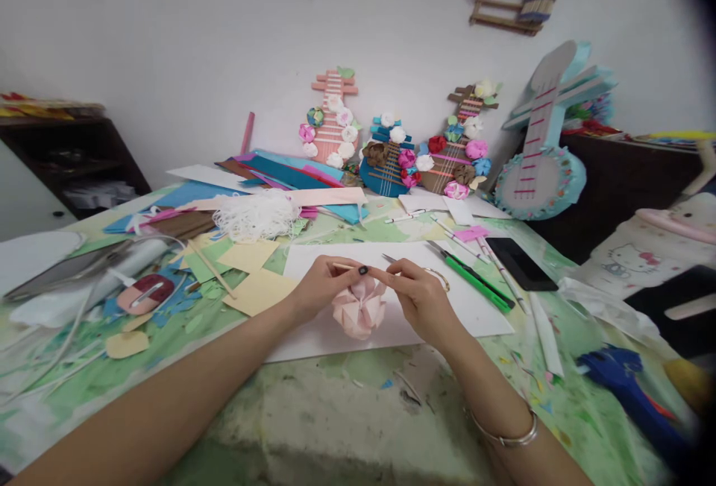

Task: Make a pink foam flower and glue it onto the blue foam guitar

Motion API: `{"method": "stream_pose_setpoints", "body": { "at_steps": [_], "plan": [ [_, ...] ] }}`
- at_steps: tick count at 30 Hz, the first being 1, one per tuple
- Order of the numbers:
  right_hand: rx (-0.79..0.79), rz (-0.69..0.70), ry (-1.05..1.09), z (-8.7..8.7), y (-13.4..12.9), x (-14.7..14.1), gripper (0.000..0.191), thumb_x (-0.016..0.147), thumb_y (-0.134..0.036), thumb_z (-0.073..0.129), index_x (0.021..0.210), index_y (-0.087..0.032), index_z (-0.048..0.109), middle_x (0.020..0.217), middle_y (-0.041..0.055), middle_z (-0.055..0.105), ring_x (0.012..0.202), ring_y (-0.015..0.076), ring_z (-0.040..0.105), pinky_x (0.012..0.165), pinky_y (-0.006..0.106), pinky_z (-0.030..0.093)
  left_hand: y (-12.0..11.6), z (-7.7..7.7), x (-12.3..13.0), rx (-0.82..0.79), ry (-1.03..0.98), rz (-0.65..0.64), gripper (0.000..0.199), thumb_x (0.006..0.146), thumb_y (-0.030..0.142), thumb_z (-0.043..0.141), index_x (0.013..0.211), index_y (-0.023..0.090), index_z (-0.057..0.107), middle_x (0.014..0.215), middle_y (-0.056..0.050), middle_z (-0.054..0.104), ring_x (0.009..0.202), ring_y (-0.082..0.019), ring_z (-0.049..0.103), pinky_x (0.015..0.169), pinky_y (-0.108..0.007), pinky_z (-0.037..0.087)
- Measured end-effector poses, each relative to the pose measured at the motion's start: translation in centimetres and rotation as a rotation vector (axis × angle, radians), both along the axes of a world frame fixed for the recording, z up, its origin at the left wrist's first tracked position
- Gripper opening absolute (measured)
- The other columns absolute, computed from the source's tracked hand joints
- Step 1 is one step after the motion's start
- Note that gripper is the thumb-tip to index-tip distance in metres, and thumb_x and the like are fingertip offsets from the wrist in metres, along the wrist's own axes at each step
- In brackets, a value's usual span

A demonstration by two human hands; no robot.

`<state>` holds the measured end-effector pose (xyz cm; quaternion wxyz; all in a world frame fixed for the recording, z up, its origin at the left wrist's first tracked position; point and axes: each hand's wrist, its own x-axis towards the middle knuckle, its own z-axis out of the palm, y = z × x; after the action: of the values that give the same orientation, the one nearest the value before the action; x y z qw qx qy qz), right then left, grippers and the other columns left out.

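Observation:
A pale pink folded-paper flower [359,311] hangs between my hands over a white sheet of paper [486,322]. My left hand [321,288] is closed, its thumb and fingers pinching the top edge of the flower. From the other side my right hand [421,298] pinches at the same edge, so the fingertips of both hands meet there. The exact grip is partly hidden by the fingers. Behind my right hand, scissors with a gold-coloured handle [441,276] show in part. A green utility knife [481,285] and a black pen [456,261] lie to the right.
Left of the sheet are yellow paper pieces [260,292], white string [257,214] and a pink tape dispenser [145,294]. A phone [520,262] and a blue glue gun [632,389] lie right. Several flower-decorated paper instruments [385,165] lean against the wall.

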<state>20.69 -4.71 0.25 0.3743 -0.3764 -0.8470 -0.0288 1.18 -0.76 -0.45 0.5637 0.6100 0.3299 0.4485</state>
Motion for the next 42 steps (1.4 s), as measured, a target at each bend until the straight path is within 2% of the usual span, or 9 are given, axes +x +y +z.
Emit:
{"method": "stream_pose_setpoints", "body": {
  "at_steps": [4, 7, 9, 13, 16, 22, 27, 33, 42],
  "plan": [
    [0.033, -0.044, 0.036, -0.2, 0.0, -0.1, 0.042, 0.088, -0.006, 0.041, 0.110, -0.031, 0.067, 0.097, 0.0043, 0.057, 0.057, 0.0084, 0.044, 0.054, 0.024, 0.039, 0.0, -0.2, 0.0, 0.021, 0.015, 0.021, 0.025, 0.071, 0.034, 0.072, 0.081, 0.012, 0.076, 0.072, -0.007, 0.072, 0.062, -0.012, 0.058, 0.057, -0.021, 0.043],
    [0.050, -0.077, 0.094, -0.3, 0.0, -0.2, 0.036, 0.090, -0.010, 0.041, 0.114, -0.025, 0.064, 0.099, 0.0072, 0.058, 0.061, 0.0101, 0.048, 0.056, 0.025, 0.042, -0.1, -0.1, 0.0, 0.017, 0.042, 0.034, 0.023, 0.071, 0.031, 0.071, 0.082, 0.013, 0.076, 0.080, -0.009, 0.074, 0.067, -0.015, 0.062, 0.059, -0.022, 0.046],
    [0.034, -0.127, 0.134, -0.3, 0.0, -0.1, 0.029, 0.089, -0.014, 0.046, 0.112, -0.020, 0.063, 0.093, 0.0078, 0.060, 0.065, 0.0126, 0.052, 0.059, 0.026, 0.043, -0.2, 0.0, 0.1, 0.007, 0.074, 0.040, 0.022, 0.070, 0.029, 0.070, 0.083, 0.013, 0.076, 0.082, -0.010, 0.074, 0.067, -0.015, 0.063, 0.058, -0.022, 0.047],
    [-0.014, -0.250, 0.119, -0.1, -0.1, 0.0, 0.005, 0.083, -0.020, 0.059, 0.082, -0.017, 0.063, 0.072, 0.0037, 0.061, 0.064, 0.0150, 0.053, 0.059, 0.027, 0.040, -0.4, 0.1, 0.2, -0.028, 0.113, 0.047, 0.020, 0.069, 0.027, 0.069, 0.082, 0.013, 0.076, 0.073, -0.007, 0.073, 0.057, -0.012, 0.060, 0.050, -0.019, 0.045],
    [0.004, -0.263, 0.096, 0.1, -0.2, 0.0, 0.011, 0.084, -0.020, 0.059, 0.073, -0.017, 0.059, 0.068, 0.0025, 0.060, 0.063, 0.0145, 0.052, 0.059, 0.027, 0.037, -0.5, 0.1, 0.3, -0.052, 0.105, 0.073, 0.020, 0.066, 0.025, 0.071, 0.080, 0.012, 0.076, 0.067, -0.006, 0.072, 0.051, -0.010, 0.058, 0.046, -0.018, 0.045],
    [0.054, -0.256, 0.132, 0.3, -0.4, -0.3, 0.012, 0.085, -0.024, 0.058, 0.075, -0.018, 0.059, 0.070, 0.0023, 0.061, 0.064, 0.0139, 0.051, 0.061, 0.027, 0.036, -0.7, 0.5, 0.2, -0.050, 0.064, 0.120, 0.019, 0.063, 0.025, 0.074, 0.076, 0.012, 0.076, 0.067, -0.007, 0.073, 0.051, -0.010, 0.059, 0.047, -0.018, 0.048],
    [0.018, -0.273, 0.134, 0.3, -0.4, 0.2, 0.011, 0.084, -0.024, 0.059, 0.075, -0.018, 0.059, 0.070, 0.0022, 0.060, 0.062, 0.0135, 0.049, 0.060, 0.027, 0.036, -0.7, 0.6, 0.1, -0.090, 0.039, 0.156, 0.021, 0.059, 0.026, 0.076, 0.075, 0.012, 0.075, 0.060, -0.004, 0.069, 0.046, -0.009, 0.055, 0.041, -0.016, 0.043],
    [0.023, -0.306, 0.140, 0.4, -0.4, 0.5, 0.011, 0.084, -0.025, 0.060, 0.075, -0.018, 0.060, 0.072, 0.0027, 0.061, 0.062, 0.0139, 0.047, 0.061, 0.028, 0.036, -0.6, 1.0, 0.1, -0.075, 0.008, 0.151, 0.020, 0.057, 0.024, 0.077, 0.071, 0.011, 0.075, 0.055, -0.002, 0.066, 0.045, -0.007, 0.052, 0.041, -0.015, 0.042],
    [0.072, -0.319, 0.157, 0.4, -0.5, 0.2, 0.011, 0.082, -0.026, 0.063, 0.076, -0.018, 0.058, 0.074, 0.0015, 0.061, 0.064, 0.0139, 0.050, 0.065, 0.029, 0.034, -0.3, 0.7, -0.1, 0.040, 0.077, 0.129, 0.019, 0.061, 0.023, 0.072, 0.075, 0.011, 0.074, 0.068, -0.006, 0.070, 0.056, -0.012, 0.059, 0.052, -0.020, 0.049]
  ]
}}
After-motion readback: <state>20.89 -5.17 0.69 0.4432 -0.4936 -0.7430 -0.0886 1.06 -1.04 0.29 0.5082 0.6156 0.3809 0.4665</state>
